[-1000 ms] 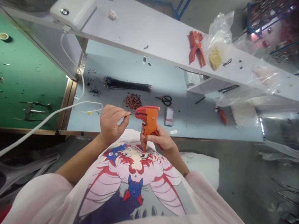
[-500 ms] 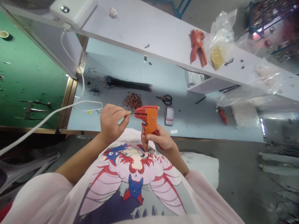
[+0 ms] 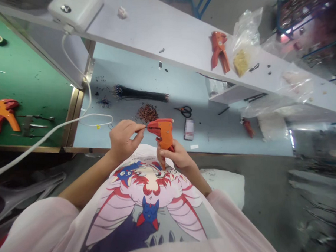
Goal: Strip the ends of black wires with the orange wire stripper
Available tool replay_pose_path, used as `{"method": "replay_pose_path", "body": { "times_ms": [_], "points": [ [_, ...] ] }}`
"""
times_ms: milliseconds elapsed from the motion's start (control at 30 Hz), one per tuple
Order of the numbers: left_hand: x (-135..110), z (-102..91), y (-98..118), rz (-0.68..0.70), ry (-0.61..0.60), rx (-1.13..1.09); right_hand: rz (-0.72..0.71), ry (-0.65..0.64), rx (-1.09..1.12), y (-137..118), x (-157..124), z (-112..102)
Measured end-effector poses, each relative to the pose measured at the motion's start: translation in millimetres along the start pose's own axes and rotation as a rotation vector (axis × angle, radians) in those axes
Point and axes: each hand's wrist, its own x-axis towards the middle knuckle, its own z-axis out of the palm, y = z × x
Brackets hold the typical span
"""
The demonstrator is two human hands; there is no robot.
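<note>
My right hand (image 3: 175,157) grips the handles of an orange wire stripper (image 3: 162,133), held upright over my lap near the bench's front edge. My left hand (image 3: 123,138) pinches a thin dark wire (image 3: 144,128) and holds its end at the stripper's jaws. A bundle of black wires (image 3: 140,94) and a small heap of reddish-brown wire bits (image 3: 147,113) lie on the light blue bench (image 3: 121,79) just beyond my hands.
Black scissors (image 3: 185,110) lie on the bench to the right. A second orange stripper (image 3: 219,51) and plastic bags (image 3: 245,44) sit on the white shelf. Another orange stripper (image 3: 5,113) lies on the green bench at left. A white cable (image 3: 46,134) crosses the bench corner.
Both hands stay together at the stripper's jaws. An orange stripper has appeared on the green bench at left. The view has shifted slightly.
</note>
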Motion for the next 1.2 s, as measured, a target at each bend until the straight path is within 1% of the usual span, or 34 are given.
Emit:
{"method": "replay_pose_path", "body": {
  "times_ms": [67,233,367,467,567,633,667,700,733,800,833,867,900,933,1033,1200],
  "points": [
    [-0.2,-0.6,0.2,-0.017,-0.025,0.015,-0.002,0.000,-0.023,-1.2,0.5,-0.1],
    [-0.9,0.2,-1.0,-0.028,-0.041,0.068,0.008,0.014,-0.020,-3.2,0.9,0.1],
    [-1.4,5.7,-6.5,-0.033,-0.050,0.107,0.022,0.074,0.114,5.3,6.5,2.1],
    [-2.3,11.1,-12.2,-0.060,-0.055,0.135,0.014,0.074,0.240,13.1,12.7,1.3],
    [-3.4,12.3,-16.3,-0.143,-0.035,0.119,-0.013,0.134,0.334,19.2,17.0,-8.6],
    [-3.4,10.1,-17.2,-0.233,-0.032,0.036,-0.027,0.219,0.338,25.6,20.8,-23.2],
    [-3.1,8.4,-17.2,-0.292,-0.036,-0.030,-0.025,0.268,0.282,30.7,23.9,-32.5],
    [-2.6,6.6,-17.0,-0.361,-0.040,-0.105,-0.012,0.327,0.165,37.3,28.2,-42.4],
    [-1.9,4.8,-16.6,-0.432,-0.042,-0.184,0.025,0.400,-0.025,45.4,33.2,-52.5],
    [-0.7,2.0,-15.7,-0.549,-0.030,-0.326,0.171,0.558,-0.563,64.9,44.3,-70.3],
    [-0.3,0.9,-15.3,-0.585,-0.021,-0.380,0.248,0.620,-0.813,75.7,49.3,-77.3],
    [-0.2,0.0,-15.1,-0.607,-0.011,-0.421,0.294,0.653,-0.958,86.5,53.1,-82.8],
    [-0.5,-0.7,-15.0,-0.617,-0.003,-0.449,0.325,0.668,-1.054,97.2,55.7,-86.8],
    [-0.9,-1.2,-15.0,-0.621,0.002,-0.465,0.342,0.669,-1.105,107.4,56.9,-89.6],
    [-3.0,-2.6,-15.4,-0.612,0.012,-0.469,0.379,0.633,-1.209,134.3,54.5,-92.4],
    [-3.3,-3.6,-12.8,-0.492,0.029,-0.377,0.407,0.548,-1.333,165.7,48.9,-93.2]
  ]
}}
